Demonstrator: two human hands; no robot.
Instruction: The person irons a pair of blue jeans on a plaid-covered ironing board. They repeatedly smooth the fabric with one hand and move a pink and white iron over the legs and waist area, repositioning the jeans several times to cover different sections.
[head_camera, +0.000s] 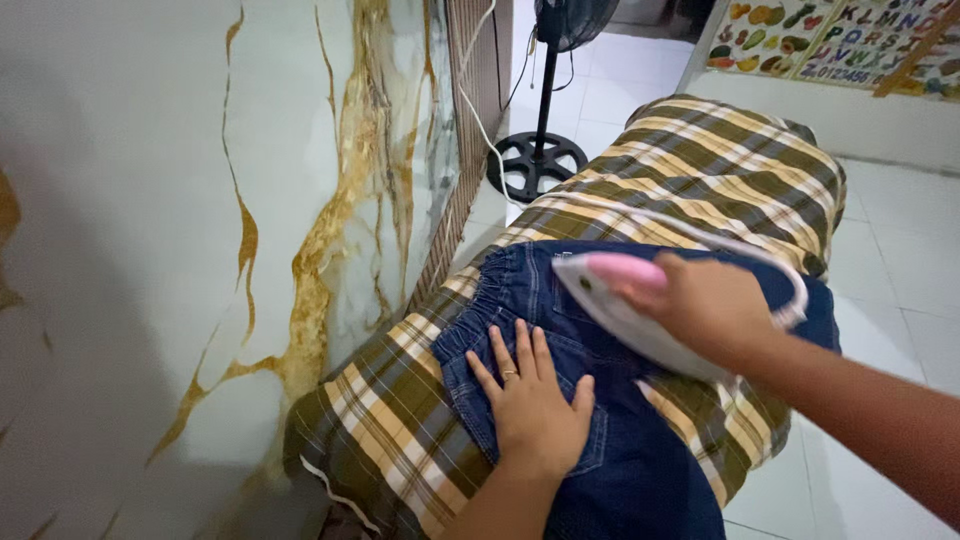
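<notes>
Dark blue denim shorts (620, 440) with an elastic waistband lie on an ironing board covered in green, yellow and white plaid cloth (720, 160). My left hand (532, 400) rests flat on the denim near the waistband, fingers spread, a ring on one finger. My right hand (710, 305) grips the pink handle of a white clothes iron (610, 295), which sits on the shorts with its tip pointing left. The iron's white cord (640, 210) runs back across the board.
A marbled white and gold wall (200, 250) stands close on the left. A black pedestal fan (545, 150) stands on the white tiled floor (900, 280) beyond the board. Colourful charts (830, 40) hang at the top right.
</notes>
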